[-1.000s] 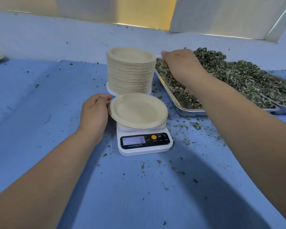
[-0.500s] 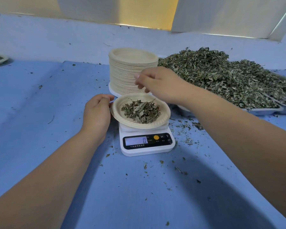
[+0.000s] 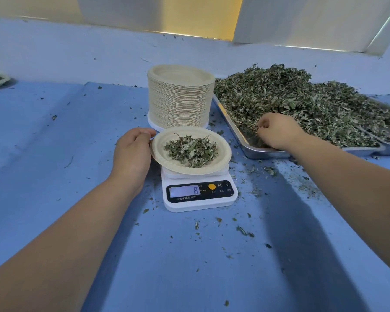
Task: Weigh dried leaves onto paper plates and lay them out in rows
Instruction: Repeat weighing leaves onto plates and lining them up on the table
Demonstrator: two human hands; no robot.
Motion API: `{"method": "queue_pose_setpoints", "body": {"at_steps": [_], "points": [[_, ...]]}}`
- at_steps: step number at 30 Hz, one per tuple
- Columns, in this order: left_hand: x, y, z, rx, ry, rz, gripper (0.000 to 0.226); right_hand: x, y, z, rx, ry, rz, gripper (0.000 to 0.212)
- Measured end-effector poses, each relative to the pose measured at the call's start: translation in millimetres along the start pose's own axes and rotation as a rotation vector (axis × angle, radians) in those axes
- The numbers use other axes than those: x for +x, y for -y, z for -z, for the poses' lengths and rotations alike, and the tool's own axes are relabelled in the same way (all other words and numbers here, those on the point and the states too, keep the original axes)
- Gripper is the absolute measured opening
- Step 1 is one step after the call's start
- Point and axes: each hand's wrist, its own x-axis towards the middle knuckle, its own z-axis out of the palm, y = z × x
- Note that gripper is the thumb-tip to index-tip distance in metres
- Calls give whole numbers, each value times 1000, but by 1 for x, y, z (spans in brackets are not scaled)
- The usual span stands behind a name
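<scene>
Item: paper plate (image 3: 221, 163), on kitchen scale (image 3: 198, 194), leaf portion (image 3: 190, 150) centred. left hand (image 3: 132, 152): left of scale, fingers curled on plate's rim. right hand (image 3: 277, 130): right of scale, fingertips bunched, pinching dried leaves (image 3: 291, 95) in steel tray (image 3: 241, 140); plate lies to its left.

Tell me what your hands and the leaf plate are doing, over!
Left hand holds paper plate on scale, reading 8. Right hand pinching dried leaves in tray. Nothing blocking.

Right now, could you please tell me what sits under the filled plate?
The white scale, its display showing 8. The plate covers most of the weighing platform, so that surface is hidden.
</scene>
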Motion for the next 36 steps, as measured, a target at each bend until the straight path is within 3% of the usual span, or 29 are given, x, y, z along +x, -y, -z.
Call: {"method": "queue_pose_setpoints", "body": {"at_steps": [4,7,15,19,22,24,28,33,36], "points": [[2,1,0,-1,-8,-4,28,2,1,-1,-149,-20,-16,28],[2,1,0,-2,-12,-6,29,5,5,-1,-242,133,-61,17],[0,-1,1,3,-8,-4,29,5,11,-1,-237,211,-24,43],[0,-2,0,9,-15,-11,29,3,11,-3,-151,98,2,29],[-1,-2,0,-2,-7,-16,29,1,8,-3,-270,-62,-34,36],[-1,-2,0,-4,-7,-16,29,2,8,-2,-351,31,-118,44],[0,-2,0,-13,-15,-4,27,4,15,0,-311,226,-132,24],[-2,-3,1,-14,2,1,25,4,18,-2,-238,154,4,22],[-4,-4,1,-7,0,-2,25,2,14,-3,-111,1,49,22]]}}
